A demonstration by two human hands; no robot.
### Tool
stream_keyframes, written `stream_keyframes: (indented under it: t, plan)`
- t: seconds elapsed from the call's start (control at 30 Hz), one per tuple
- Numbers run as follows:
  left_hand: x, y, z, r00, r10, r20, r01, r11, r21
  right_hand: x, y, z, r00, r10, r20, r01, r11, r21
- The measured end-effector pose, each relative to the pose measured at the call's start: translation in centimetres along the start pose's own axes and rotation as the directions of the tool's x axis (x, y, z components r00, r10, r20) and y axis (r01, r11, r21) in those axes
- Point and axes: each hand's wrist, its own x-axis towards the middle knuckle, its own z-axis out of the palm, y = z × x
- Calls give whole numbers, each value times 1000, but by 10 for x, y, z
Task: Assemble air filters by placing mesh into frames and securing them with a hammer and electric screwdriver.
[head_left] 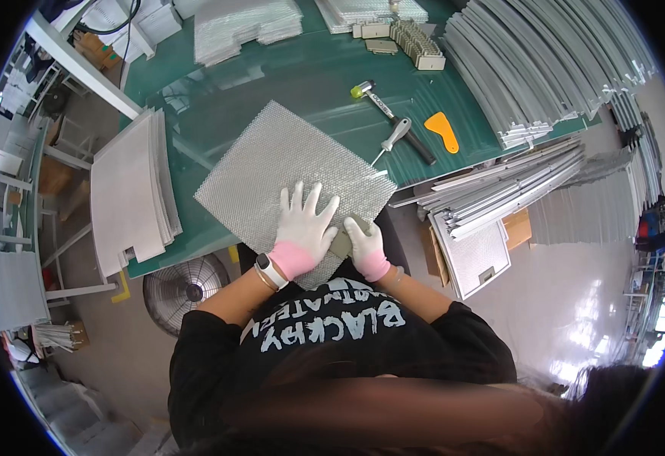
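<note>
A square silvery mesh panel point(260, 167) lies turned cornerwise on the table, its near corner reaching past the edge toward my body. My left hand point(302, 228), in a white glove with a pink cuff, rests flat on the panel with its fingers spread. Close beside it, my gloved right hand point(366, 249) grips a flat grey-green plastic piece point(340, 245) at the panel's near right edge. The fingers under the piece are hidden; the thumb shows on top. Whether the piece is joined to the panel, I cannot tell.
On the green table point(218, 95) lie a hammer point(393, 118), a screwdriver point(395, 137) and an orange scraper point(442, 132). Similar plastic pieces point(416, 45) stand in a row behind. Stacked panels point(131, 194) sit left; metal strips point(522, 68) fill the right. A fan point(188, 292) stands below.
</note>
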Motion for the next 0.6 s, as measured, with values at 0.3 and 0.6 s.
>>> stream_keyframes:
  t: [0.3, 0.6]
  plan:
    - [1, -2, 6, 1000, -13, -23, 13, 1000, 17, 6, 1, 10, 996, 27, 81, -38, 989, 141]
    - [48, -78, -35, 975, 205, -82, -186, 963, 196, 64, -44, -32, 819, -35, 572, 565, 220, -796]
